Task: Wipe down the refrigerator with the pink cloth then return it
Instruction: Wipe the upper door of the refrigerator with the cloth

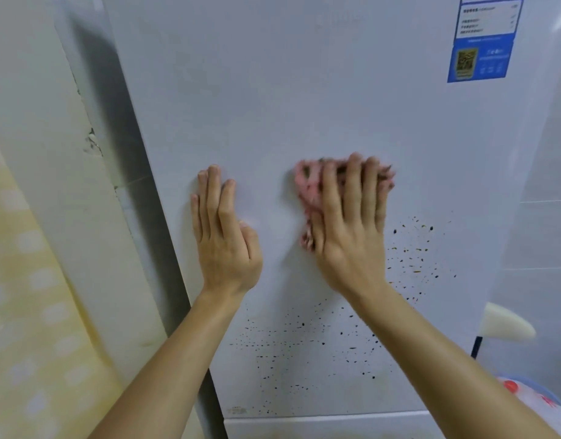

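White refrigerator door (304,90), pink cloth (307,186) bunched crosswise beneath flat right hand (348,236).

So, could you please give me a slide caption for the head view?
Right hand presses the pink cloth against the speckled refrigerator door while the left hand rests flat alongside.

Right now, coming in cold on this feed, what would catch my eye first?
The right hand presses a soiled pink cloth flat against the white refrigerator door, with the left hand flat beside it. Below both hands and right of the cloth, dark specks spatter the door. A blue label sits at its upper right.
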Tool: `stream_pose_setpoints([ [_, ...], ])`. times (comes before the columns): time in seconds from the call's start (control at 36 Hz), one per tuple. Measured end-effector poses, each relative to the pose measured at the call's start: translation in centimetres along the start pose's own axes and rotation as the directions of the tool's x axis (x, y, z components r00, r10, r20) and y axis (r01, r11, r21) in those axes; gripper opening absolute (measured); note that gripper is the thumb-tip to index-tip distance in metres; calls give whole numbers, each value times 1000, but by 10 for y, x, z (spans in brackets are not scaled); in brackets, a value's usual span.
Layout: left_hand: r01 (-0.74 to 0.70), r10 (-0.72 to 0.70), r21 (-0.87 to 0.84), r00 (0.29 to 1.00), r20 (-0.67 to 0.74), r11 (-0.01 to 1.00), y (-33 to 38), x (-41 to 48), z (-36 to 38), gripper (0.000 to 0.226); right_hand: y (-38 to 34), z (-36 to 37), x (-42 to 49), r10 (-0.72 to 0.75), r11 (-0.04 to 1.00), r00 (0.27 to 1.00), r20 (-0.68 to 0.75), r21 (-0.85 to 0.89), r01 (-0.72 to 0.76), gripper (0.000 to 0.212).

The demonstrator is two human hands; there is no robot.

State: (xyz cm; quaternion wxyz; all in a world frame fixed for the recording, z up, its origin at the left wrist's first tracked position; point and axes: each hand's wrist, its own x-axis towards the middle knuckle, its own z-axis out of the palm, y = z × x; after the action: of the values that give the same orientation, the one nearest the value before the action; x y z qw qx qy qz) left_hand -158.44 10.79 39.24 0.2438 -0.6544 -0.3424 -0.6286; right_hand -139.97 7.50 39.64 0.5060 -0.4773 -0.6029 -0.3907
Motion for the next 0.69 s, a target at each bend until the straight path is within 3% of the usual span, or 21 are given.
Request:
stream_pose_setpoints([
  [0.17, -45, 44, 97, 999, 12, 994, 14, 6, -4, 71, 23, 2, -97, -206, 974, 955, 214, -53, 222, 65],
  [0.28, -71, 67, 105, 997, 36, 992, 27, 15, -5, 72, 40, -5, -103, -263, 959, 936, 236, -45, 281, 71],
  [0.39, -110, 98, 115, 989, 111, 987, 29, 10, -3, 67, 44, -9, -82, -189, 978, 958, 215, -51, 204, 74],
  [0.53, -108, 76, 135, 972, 221, 985, 29, -6, 4, 67, 58, -20, 4, -45, 997, 998, 37, -53, 47, 61],
  [0.69, -106, 65, 191, 976, 210, 976, 31, -9, 14, 81, 57, -20, 27, 85, 996, 993, -80, 36, -83, 62],
])
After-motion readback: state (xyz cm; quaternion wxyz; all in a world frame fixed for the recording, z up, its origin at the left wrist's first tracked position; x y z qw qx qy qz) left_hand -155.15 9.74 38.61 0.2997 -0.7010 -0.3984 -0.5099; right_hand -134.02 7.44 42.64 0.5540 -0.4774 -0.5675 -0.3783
